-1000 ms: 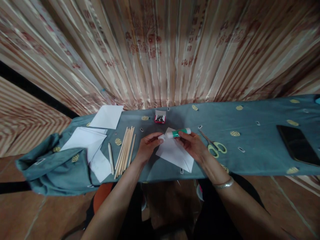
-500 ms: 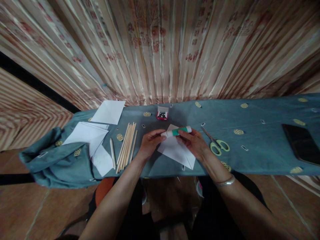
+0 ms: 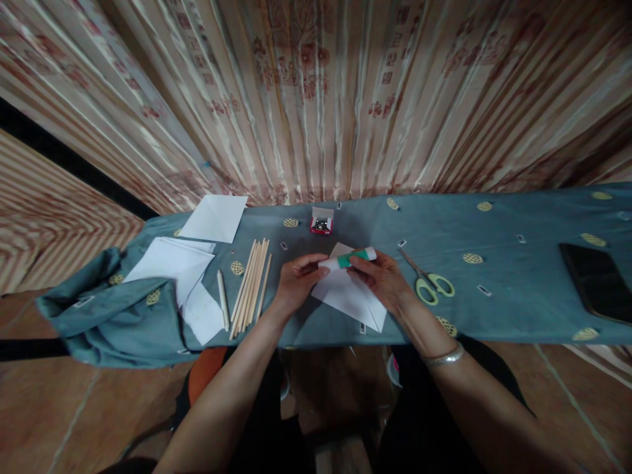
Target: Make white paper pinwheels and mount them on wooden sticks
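Note:
A white and green glue stick (image 3: 349, 259) lies crosswise between my two hands, above a sheet of white paper (image 3: 345, 289) with fold lines. My left hand (image 3: 299, 280) pinches its white left end between thumb and fingers. Around the green right part, my right hand (image 3: 382, 276) is closed, thumb on top. The paper rests on the cloth-covered table, its upper part partly hidden by the glue stick and my right hand. Scissors (image 3: 428, 283) with light green handles lie just right of my right hand.
Thin wooden sticks (image 3: 250, 288) and a white pencil-like stick (image 3: 223, 299) lie left of my left hand. Further left are white sheets (image 3: 170, 263). A small open red box (image 3: 322, 222) of metal pieces stands behind; a black phone (image 3: 595, 280) lies far right.
The hands and the glue stick stay almost in place. The whole view has shifted very slightly; nothing has been let go or taken up.

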Available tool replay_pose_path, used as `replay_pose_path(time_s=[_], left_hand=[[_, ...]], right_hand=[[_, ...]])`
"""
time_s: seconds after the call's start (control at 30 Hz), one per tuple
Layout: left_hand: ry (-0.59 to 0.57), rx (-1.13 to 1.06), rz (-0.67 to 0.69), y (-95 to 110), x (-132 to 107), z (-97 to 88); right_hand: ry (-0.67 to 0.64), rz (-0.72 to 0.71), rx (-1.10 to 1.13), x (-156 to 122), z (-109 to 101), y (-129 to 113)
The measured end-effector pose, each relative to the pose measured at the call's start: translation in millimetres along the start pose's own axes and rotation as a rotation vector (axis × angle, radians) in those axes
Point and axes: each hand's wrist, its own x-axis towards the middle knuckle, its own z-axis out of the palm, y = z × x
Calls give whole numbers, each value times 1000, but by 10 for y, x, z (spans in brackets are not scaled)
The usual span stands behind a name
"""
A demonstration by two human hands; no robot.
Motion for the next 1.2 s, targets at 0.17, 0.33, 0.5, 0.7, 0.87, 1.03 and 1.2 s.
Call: replay_pose_path(time_s=[0.17,0.33,0.5,0.7,0.87,1.03,1.2], left_hand=[[18,20,11,-23,-24,29],[-5,54,22,-46,-60,15],[-15,152,75,-70,-82,-15],[101,217,136,-80,33,-185],[245,654,270,-46,165,-480],[238,1091,467,19,85,-473],[-309,1145,673,-50,-303,-86]], right_hand=[[-14,1,-11,-1,19,52],[-4,17,-4,-16,53,119],[-46,39,-36,-26,89,158],[-3,-138,-287,46,-65,148],[55,-413,-681,5,-308,80],[23,-479,-942,-138,-473,-29],[-44,-520,-1057,-275,-605,-63]])
